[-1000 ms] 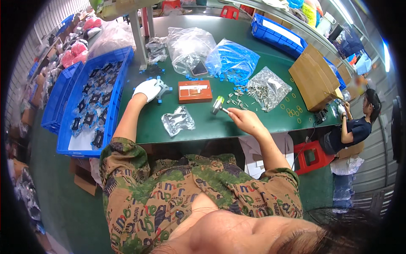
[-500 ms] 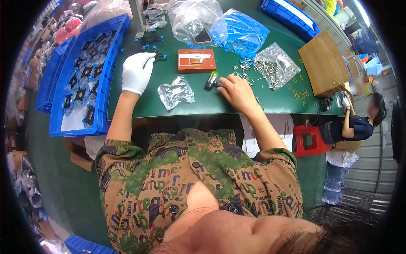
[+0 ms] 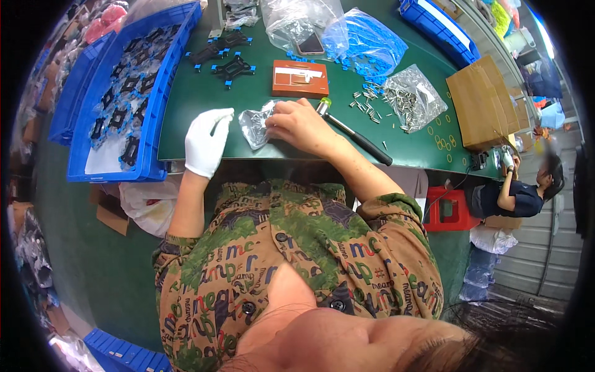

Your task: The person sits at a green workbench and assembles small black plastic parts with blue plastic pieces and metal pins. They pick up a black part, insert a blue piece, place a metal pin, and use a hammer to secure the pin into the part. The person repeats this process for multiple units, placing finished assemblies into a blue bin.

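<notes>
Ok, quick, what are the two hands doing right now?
Left hand: open, holding nothing.
Right hand: at the small clear plastic packet; can't tell if it's gripping it.

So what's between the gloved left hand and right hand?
Head view: bare green tabletop beside the left hand, then a clear plastic packet, partly covered by the right hand.

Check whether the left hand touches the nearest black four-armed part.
Apart: the head view shows green tabletop between the left hand and the black four-armed part.
</notes>
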A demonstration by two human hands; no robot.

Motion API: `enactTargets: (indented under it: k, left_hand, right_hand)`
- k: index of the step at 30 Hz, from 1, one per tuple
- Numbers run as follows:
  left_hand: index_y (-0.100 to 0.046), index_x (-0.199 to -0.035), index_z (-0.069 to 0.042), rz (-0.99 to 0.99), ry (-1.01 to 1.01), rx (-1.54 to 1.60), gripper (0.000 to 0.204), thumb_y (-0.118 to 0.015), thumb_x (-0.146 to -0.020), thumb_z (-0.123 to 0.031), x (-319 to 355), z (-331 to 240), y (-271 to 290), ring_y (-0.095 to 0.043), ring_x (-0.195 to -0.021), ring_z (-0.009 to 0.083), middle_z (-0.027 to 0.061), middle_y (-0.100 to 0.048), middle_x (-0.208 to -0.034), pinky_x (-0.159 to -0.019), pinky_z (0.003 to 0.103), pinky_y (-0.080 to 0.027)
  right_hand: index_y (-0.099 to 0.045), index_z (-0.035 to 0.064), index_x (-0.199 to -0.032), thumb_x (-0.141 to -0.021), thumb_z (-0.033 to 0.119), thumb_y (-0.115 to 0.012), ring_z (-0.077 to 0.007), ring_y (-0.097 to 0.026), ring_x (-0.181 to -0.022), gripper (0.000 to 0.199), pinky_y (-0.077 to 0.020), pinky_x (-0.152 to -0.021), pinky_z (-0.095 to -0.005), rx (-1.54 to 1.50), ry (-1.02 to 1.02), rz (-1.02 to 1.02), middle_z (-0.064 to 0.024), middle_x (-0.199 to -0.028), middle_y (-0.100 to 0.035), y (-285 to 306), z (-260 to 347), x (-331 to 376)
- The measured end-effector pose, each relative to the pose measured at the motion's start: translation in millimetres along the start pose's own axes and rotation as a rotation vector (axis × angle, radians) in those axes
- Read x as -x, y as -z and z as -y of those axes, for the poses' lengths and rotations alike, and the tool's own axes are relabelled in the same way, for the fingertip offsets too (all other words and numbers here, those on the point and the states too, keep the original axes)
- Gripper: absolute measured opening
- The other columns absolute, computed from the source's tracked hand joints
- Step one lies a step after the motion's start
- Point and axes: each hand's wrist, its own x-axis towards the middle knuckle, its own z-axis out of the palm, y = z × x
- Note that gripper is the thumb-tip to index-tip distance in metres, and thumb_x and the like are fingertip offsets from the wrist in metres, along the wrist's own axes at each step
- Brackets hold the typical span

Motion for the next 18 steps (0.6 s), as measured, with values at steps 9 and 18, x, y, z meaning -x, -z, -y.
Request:
enactTargets:
  k: [9, 18]
  left_hand:
    - [-0.074, -0.110, 0.002, 0.107, 0.101, 0.106, 0.018, -0.065, -0.096, -0.004, 27, -7, -5, -0.073, -0.095, 0.0224, 0.0137, -0.076, -0.104, -0.088, 0.033, -0.056]
    - [-0.069, -0.119, 0.002, 0.159, 0.347, 0.474, 0.023, -0.057, -0.104, -0.011, 35, -5, -6, -0.071, -0.093, 0.0205, 0.0121, -0.075, -0.104, -0.086, 0.031, -0.056]
  right_hand:
    - [-0.072, 0.0145, -0.103, -0.090, 0.029, -0.073, -0.0245, -0.064, -0.098, 0.020, -0.0438, -0.087, -0.0423, 0.153, 0.005, 0.026, -0.0038, -0.096, -0.062, 7, 5, -1]
    - [-0.070, 0.0117, -0.102, -0.092, 0.018, -0.069, -0.0250, -0.062, -0.098, 0.012, -0.0422, -0.088, -0.0408, 0.094, -0.001, -0.104, -0.0047, -0.095, -0.060, 8, -9, -6]
